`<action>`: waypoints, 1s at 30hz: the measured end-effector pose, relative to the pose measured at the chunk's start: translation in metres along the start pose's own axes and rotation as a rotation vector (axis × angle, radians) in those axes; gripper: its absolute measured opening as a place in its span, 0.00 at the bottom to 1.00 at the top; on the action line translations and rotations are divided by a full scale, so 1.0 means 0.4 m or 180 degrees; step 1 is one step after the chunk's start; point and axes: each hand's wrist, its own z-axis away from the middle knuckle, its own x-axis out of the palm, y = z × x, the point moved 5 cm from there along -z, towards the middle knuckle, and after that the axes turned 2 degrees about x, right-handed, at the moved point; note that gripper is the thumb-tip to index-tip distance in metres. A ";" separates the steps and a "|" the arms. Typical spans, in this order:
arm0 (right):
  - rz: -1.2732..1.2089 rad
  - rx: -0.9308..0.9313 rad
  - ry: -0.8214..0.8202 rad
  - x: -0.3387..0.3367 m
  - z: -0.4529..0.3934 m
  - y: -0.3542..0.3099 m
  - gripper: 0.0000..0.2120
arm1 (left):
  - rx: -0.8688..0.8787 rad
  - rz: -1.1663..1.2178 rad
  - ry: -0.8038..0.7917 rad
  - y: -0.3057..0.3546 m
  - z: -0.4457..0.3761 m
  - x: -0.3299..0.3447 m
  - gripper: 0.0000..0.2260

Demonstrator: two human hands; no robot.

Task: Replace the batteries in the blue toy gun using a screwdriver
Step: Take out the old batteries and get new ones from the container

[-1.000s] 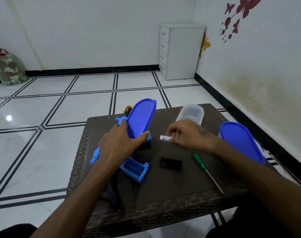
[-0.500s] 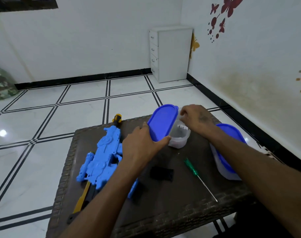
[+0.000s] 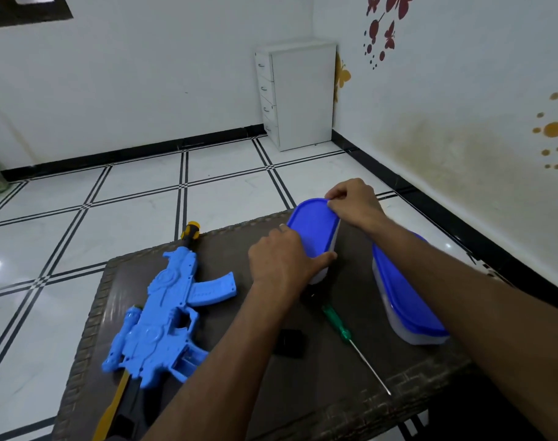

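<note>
Sitting on the worktop: two blue-lidded containers, one blue toy gun, one green-handled screwdriver, one black cover.

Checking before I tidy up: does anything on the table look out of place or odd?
The green screwdriver lies with its metal tip right at the table's near edge. A small black cover lies loose beside the blue toy gun. Nothing spilled.
</note>
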 end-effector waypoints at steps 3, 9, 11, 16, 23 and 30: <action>-0.0050 0.0012 0.0071 -0.001 -0.023 0.006 0.12 | 0.0052 -0.0049 -0.0040 0.018 -0.005 -0.003 0.41; -0.0054 -0.0084 -0.0121 0.011 -0.046 0.024 0.10 | 0.0085 0.0106 -0.0185 0.029 -0.029 0.005 0.29; -0.0042 -0.0068 -0.0190 0.016 -0.050 0.028 0.10 | 0.0086 0.0179 -0.0188 0.023 -0.034 0.009 0.29; -0.0131 0.0261 -0.0337 0.023 -0.063 0.028 0.09 | 0.0118 0.0331 -0.0389 0.019 -0.042 0.016 0.30; -0.0876 0.1175 -0.1307 0.036 -0.083 0.035 0.09 | 0.0136 0.0489 -0.0596 0.014 -0.048 0.024 0.30; -0.1148 0.1642 -0.1589 0.040 -0.090 0.055 0.06 | 0.0116 0.0591 -0.0586 0.016 -0.052 0.029 0.29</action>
